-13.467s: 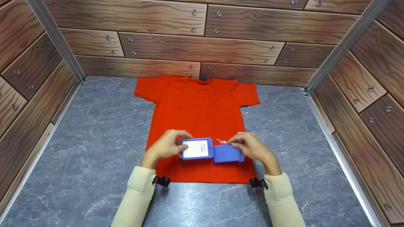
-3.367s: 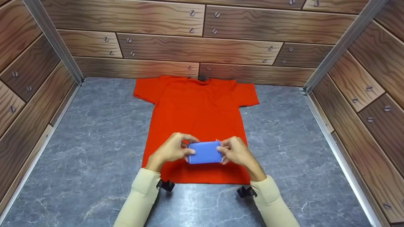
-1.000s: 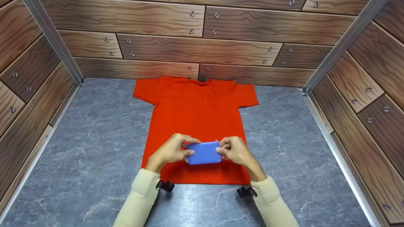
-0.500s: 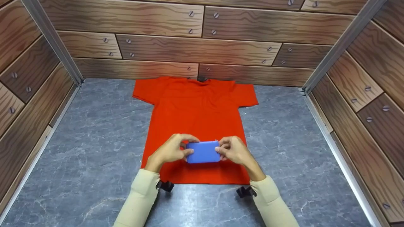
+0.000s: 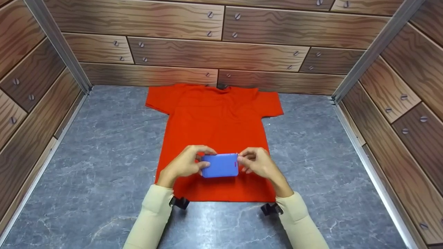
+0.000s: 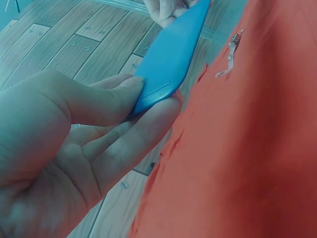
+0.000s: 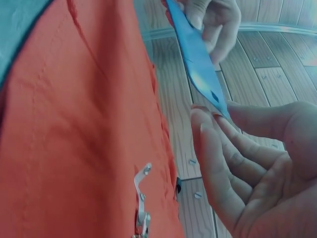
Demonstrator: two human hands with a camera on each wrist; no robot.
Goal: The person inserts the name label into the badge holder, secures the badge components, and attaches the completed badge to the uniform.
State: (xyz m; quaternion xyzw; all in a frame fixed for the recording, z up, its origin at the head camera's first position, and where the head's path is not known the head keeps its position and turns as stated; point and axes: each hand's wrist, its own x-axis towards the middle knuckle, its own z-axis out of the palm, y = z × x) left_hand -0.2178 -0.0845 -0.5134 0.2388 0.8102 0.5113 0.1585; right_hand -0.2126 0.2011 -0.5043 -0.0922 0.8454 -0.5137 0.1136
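Case (blue) (image 5: 219, 166) held above red shirt (image 5: 216, 128); L hand (image 5: 187, 162) pinching 1 end, R hand (image 5: 259, 164) at slotted end, grip unclear. Prob. light, stiff, slick; hold short edges.

You wore plain, pale cream sleeves, the left sleeve (image 5: 148, 216) and the right sleeve (image 5: 304, 221) by the near corners of the red shirt (image 5: 218, 128), both creased behind the cuff. A blocky black left wrist device (image 5: 180, 203) and a matching right wrist device (image 5: 271, 209) sat along the shirt's near hem. Your left hand (image 5: 187, 162) and right hand (image 5: 259, 164) were bare.
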